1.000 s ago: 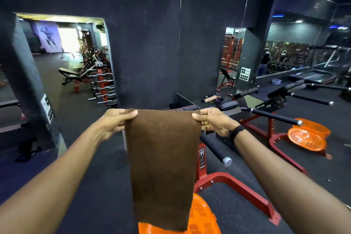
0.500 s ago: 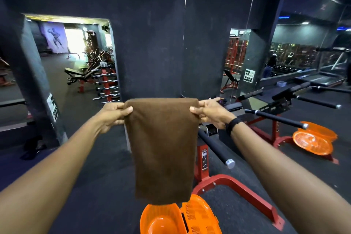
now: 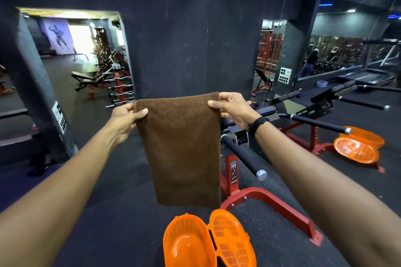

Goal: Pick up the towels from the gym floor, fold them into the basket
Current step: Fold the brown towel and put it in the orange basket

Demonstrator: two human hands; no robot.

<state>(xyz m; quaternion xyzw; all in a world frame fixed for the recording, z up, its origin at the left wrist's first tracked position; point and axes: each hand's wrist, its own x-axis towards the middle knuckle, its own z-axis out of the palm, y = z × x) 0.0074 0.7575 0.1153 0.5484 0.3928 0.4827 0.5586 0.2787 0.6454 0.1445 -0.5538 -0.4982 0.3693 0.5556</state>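
A brown towel (image 3: 182, 147) hangs flat in front of me, stretched between both hands at chest height. My left hand (image 3: 127, 121) pinches its top left corner, and my right hand (image 3: 233, 108) pinches the top right corner. The towel's lower edge ends a little above an orange plastic basket (image 3: 191, 243) that lies open on the dark floor below, its perforated lid (image 3: 232, 243) flipped out to the right. The basket holds nothing that I can see.
A red-framed bench machine (image 3: 267, 199) with black padded bars stands just right of the basket. A wall mirror on the right reflects the machine and an orange basket (image 3: 357, 147). Dark wall ahead; a mirror or doorway on the left shows weight racks (image 3: 117, 86).
Both hands have lifted the towel higher, so its lower edge rose clear of the basket. The open basket and its lid have come into full view beneath it.
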